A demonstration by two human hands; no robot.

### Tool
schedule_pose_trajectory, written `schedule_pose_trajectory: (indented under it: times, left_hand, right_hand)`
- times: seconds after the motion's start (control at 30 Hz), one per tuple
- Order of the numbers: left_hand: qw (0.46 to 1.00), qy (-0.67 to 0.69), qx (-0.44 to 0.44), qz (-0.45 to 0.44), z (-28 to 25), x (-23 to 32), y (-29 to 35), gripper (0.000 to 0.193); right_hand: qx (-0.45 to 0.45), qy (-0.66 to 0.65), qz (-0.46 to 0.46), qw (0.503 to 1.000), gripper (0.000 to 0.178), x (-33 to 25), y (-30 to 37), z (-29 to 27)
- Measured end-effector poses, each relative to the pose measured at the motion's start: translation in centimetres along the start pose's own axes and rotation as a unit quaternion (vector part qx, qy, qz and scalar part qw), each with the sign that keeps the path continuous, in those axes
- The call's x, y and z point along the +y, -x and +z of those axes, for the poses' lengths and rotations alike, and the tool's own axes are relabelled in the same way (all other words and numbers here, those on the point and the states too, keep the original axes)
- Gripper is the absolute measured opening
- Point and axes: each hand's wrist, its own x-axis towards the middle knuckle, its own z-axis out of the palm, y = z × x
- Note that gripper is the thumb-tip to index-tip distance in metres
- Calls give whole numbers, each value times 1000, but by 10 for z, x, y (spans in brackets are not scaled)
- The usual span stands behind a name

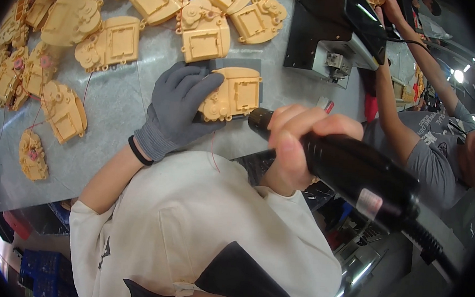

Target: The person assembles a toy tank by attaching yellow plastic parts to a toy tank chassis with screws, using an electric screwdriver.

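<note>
My left hand [177, 96], in a grey knitted glove with a black band at the wrist, is closed on the left end of a yellow plastic housing [242, 92]. The housing has a square recess and rests on a dark grey block [251, 64] on the table. My bare right hand [299, 139] is wrapped round a black electric screwdriver [364, 172] with a cable at its rear. Its nose is at the housing's lower right corner; whether the bit touches it I cannot tell. A thin red wire [213, 149] hangs below the housing.
Many similar yellow housings [115, 41] lie along the table's [141, 90] far and left sides, some with red wires. A black and grey machine [332, 41] stands at the back right. Beyond it a co-worker's arm [391, 105] reaches in. The screwdriver's cable [446, 265] runs off lower right.
</note>
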Motion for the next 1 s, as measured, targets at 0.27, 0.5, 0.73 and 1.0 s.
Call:
schedule_pose_trajectory:
  times: [0.27,0.5,0.73,1.0]
  left_hand:
    - [999,-7,37,31,5,8,-4,70]
    - [1000,-18,1,12,4,9,-5,75]
    - [1000,-30,7,-5,3,10,0,71]
    - [1000,21,18,1,-3,7,-3,73]
  right_hand:
    - [202,-111,30,973,40,-3,1,-42]
    - [373,137,-111,911,33,5,-68,-120]
    - [349,106,-33,930,27,20,-61,-111]
    - [-70,-150,-86,982,45,-16,-7,-21]
